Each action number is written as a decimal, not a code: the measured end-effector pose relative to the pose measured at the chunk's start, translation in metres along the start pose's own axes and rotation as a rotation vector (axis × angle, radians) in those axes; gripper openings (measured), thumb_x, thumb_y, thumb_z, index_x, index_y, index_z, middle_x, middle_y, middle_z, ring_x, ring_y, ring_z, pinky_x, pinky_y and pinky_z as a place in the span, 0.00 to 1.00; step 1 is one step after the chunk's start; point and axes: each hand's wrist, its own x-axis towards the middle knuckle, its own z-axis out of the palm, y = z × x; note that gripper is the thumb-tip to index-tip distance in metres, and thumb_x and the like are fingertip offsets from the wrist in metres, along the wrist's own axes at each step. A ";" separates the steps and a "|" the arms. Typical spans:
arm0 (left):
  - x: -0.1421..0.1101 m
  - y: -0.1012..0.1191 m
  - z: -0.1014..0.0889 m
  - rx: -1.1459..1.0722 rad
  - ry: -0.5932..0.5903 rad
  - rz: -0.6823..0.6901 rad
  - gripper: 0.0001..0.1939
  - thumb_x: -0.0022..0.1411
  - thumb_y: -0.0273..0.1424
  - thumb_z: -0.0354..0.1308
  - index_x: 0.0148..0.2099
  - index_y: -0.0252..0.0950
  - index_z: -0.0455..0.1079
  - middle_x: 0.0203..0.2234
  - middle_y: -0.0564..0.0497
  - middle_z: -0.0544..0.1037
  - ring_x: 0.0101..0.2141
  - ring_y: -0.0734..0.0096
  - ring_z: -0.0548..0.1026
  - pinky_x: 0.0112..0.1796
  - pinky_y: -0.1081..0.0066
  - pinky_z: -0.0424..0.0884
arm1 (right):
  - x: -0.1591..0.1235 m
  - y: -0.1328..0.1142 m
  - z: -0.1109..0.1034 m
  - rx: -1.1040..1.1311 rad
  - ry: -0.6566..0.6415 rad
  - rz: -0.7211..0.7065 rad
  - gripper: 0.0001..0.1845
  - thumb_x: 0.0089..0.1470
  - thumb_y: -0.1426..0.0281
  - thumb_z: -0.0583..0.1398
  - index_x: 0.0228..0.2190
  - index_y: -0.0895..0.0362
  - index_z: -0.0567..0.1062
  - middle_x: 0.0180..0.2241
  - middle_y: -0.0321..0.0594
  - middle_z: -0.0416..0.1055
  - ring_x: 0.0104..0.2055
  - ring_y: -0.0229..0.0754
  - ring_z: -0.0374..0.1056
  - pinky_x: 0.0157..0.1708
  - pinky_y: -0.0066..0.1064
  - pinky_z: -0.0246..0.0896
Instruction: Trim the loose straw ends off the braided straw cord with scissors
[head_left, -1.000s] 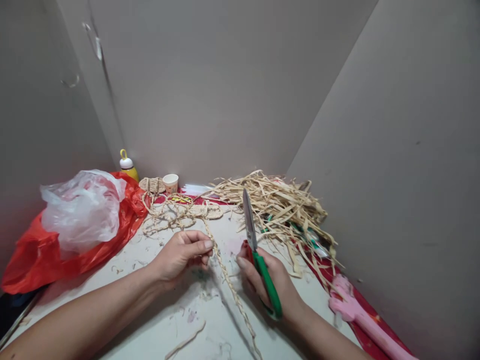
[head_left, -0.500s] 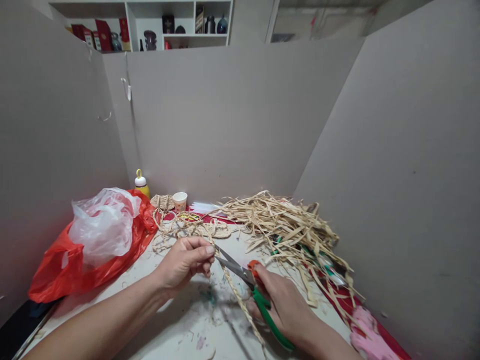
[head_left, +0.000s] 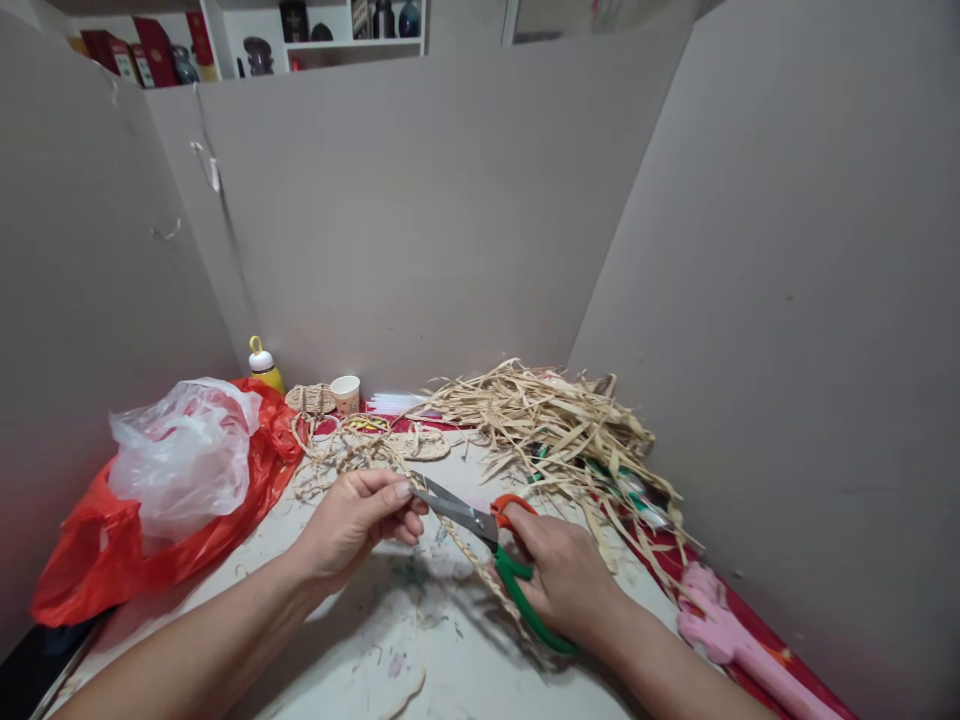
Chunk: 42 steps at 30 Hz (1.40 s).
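Grey partitions (head_left: 405, 230) rise on 3 sides of the pale table (head_left: 480, 690), whose widest bare stretch lies on the near side of the scissors (head_left: 480, 522). Beyond them, rightward, straw (head_left: 555, 410) heaps up; well left of them, a red bag (head_left: 82, 550) crowds the table's edge. The right hand (head_left: 562, 565) grasps their handles; the left hand (head_left: 360, 515) pinches the braided cord (head_left: 472, 562) at their tips.

Straw heap (head_left: 555, 420) on white table (head_left: 322, 640)
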 end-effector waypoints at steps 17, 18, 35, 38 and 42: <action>0.001 -0.005 -0.001 0.051 0.049 0.044 0.11 0.53 0.34 0.65 0.29 0.30 0.74 0.25 0.48 0.77 0.22 0.78 0.73 0.26 0.77 0.70 | 0.002 0.002 -0.004 -0.067 0.094 -0.040 0.14 0.52 0.57 0.56 0.27 0.55 0.67 0.19 0.34 0.66 0.19 0.37 0.61 0.22 0.29 0.47; 0.001 -0.005 0.000 0.052 0.054 0.046 0.11 0.53 0.34 0.65 0.29 0.30 0.73 0.25 0.48 0.77 0.22 0.78 0.73 0.26 0.77 0.70 | 0.001 0.002 -0.004 -0.068 0.099 -0.038 0.14 0.51 0.57 0.56 0.27 0.55 0.68 0.19 0.34 0.66 0.19 0.37 0.61 0.22 0.28 0.47; 0.001 -0.005 0.000 0.118 0.065 0.098 0.10 0.54 0.34 0.64 0.29 0.31 0.73 0.22 0.50 0.77 0.21 0.78 0.72 0.26 0.77 0.68 | 0.003 0.008 -0.003 -0.026 -0.027 -0.001 0.17 0.49 0.55 0.58 0.32 0.55 0.64 0.23 0.36 0.67 0.24 0.40 0.64 0.25 0.29 0.51; 0.000 -0.006 0.001 0.167 0.056 0.116 0.10 0.54 0.34 0.63 0.29 0.30 0.73 0.22 0.50 0.77 0.22 0.77 0.73 0.26 0.77 0.68 | 0.002 0.008 -0.002 -0.042 -0.040 0.010 0.17 0.50 0.55 0.57 0.32 0.55 0.65 0.24 0.36 0.68 0.25 0.40 0.64 0.26 0.30 0.51; -0.001 -0.009 0.003 0.204 0.042 0.119 0.10 0.54 0.34 0.63 0.29 0.30 0.74 0.23 0.49 0.77 0.22 0.77 0.73 0.26 0.77 0.68 | 0.002 0.008 -0.002 -0.075 -0.009 -0.008 0.16 0.51 0.55 0.56 0.33 0.56 0.67 0.24 0.37 0.69 0.25 0.40 0.64 0.25 0.30 0.49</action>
